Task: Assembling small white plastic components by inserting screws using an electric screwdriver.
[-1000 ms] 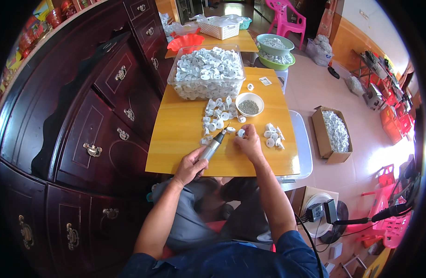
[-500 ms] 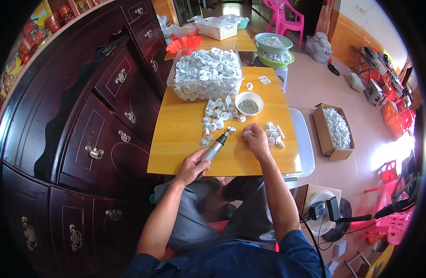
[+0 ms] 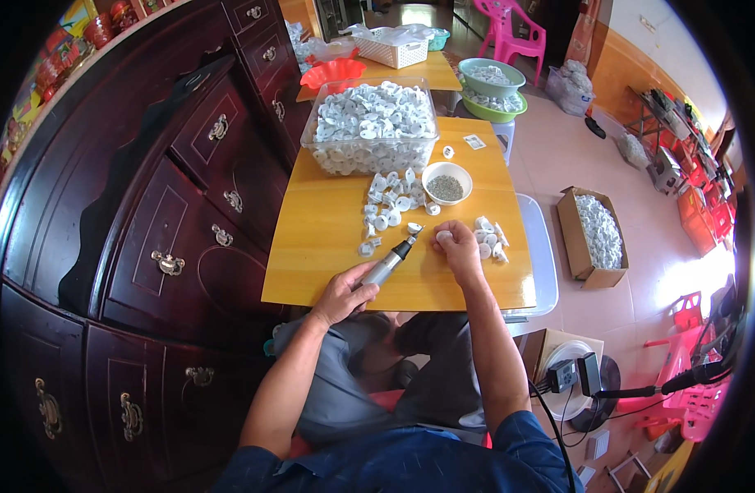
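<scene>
Gripping the grey driver tool (image 3: 383, 269), the left hand (image 3: 343, 294) has its fingers wrapped about the barrel, as in both earlier frames. One second ago the thin bit showed bare, rising past a white plastic part on the surface (image 3: 312, 255); now that part, the tip-side part (image 3: 414, 228), sits at the bit's end. Whether it also touches the surface cannot be told.

The right hand (image 3: 460, 253) has its fingers clamped on a second part, the held part (image 3: 444, 236), its white face partly covered by them. One second ago this hand was closer to the tool's tip; it now stands farther right, just beside the right-hand pile (image 3: 483, 237) of similar white parts. That change was largely complete half a second ago.

Unchanged are the white bowl (image 3: 468, 178) of small metallic pieces, the loose group (image 3: 386, 197) of white parts left of it, and the clear tub (image 3: 369, 145) heaped with more of the same at the back. The whole view has shifted slightly between frames, moving furniture and surface together.
</scene>
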`<state>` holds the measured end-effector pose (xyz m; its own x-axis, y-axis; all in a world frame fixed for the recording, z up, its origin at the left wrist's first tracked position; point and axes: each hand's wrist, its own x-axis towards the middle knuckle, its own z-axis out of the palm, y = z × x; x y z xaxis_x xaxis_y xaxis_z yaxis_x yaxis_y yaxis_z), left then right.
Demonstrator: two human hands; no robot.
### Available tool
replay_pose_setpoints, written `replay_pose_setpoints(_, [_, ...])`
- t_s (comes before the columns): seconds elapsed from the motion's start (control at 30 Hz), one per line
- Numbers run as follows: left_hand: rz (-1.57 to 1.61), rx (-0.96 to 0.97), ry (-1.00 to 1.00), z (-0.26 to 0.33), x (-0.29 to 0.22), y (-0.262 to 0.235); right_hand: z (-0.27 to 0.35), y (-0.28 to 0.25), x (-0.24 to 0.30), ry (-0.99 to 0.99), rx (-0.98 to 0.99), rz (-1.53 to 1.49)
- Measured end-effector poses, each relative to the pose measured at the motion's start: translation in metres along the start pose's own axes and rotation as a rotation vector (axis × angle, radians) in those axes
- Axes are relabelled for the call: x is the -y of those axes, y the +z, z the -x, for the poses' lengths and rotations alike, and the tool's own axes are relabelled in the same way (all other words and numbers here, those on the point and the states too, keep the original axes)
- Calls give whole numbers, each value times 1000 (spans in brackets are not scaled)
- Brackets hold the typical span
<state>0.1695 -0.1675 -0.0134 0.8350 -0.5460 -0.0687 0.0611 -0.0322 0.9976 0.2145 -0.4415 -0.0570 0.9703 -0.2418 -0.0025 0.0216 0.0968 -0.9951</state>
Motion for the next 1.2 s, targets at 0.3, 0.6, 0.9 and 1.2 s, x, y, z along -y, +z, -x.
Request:
replay_pose_setpoints(0.3, [-44,25,-27,-3,0,-1,6,9,5,32,5,-46])
replay_pose_setpoints(0.6, [-90,46,-50,-4,-4,0,7,14,2,-5,-64,26])
replay_pose_setpoints(0.9, [-98,40,-56,-5,-5,1,8,15,-1,-42,-94,107])
replay_pose_setpoints(1.2, [-86,43,-61,-6,-5,2,12,18,2,-78,-126,206])
